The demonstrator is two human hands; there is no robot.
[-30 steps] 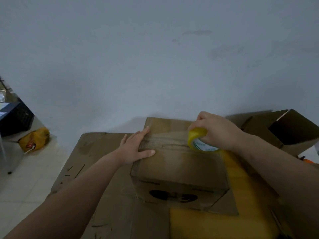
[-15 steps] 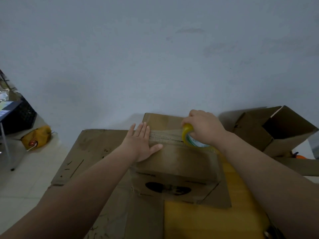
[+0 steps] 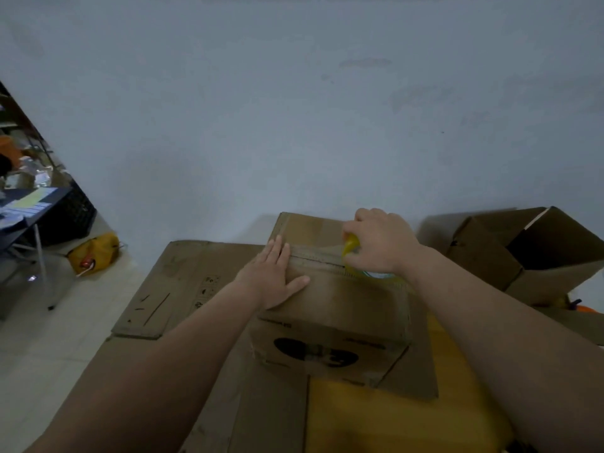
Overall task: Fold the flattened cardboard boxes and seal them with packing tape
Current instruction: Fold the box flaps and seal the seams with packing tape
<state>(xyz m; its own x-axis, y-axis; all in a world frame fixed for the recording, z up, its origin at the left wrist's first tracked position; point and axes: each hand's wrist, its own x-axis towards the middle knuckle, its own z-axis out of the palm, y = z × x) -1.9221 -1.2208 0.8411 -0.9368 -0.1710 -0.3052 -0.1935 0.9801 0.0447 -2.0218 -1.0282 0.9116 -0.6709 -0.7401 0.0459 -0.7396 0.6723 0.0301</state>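
Observation:
A folded brown cardboard box (image 3: pixel 336 299) with a black logo on its near side stands on flattened cardboard in the middle. My left hand (image 3: pixel 273 277) lies flat with straight fingers on the left part of the box top, pressing the flaps at the seam. My right hand (image 3: pixel 379 241) grips a yellow roll of packing tape (image 3: pixel 351 246) at the seam's right part. A strip of clear tape (image 3: pixel 315 256) runs along the seam between the two hands. Most of the roll is hidden under my fingers.
A second, open cardboard box (image 3: pixel 536 253) lies tilted at the right against the wall. Flattened cardboard sheets (image 3: pixel 183 289) cover the floor to the left, a yellow surface (image 3: pixel 392 420) shows in front. A yellow bag (image 3: pixel 93 256) and a dark table (image 3: pixel 29 217) stand at the far left.
My right hand has drawn the tape roll leftward along the seam toward my left hand. My left hand slid slightly farther onto the box top, staying flat.

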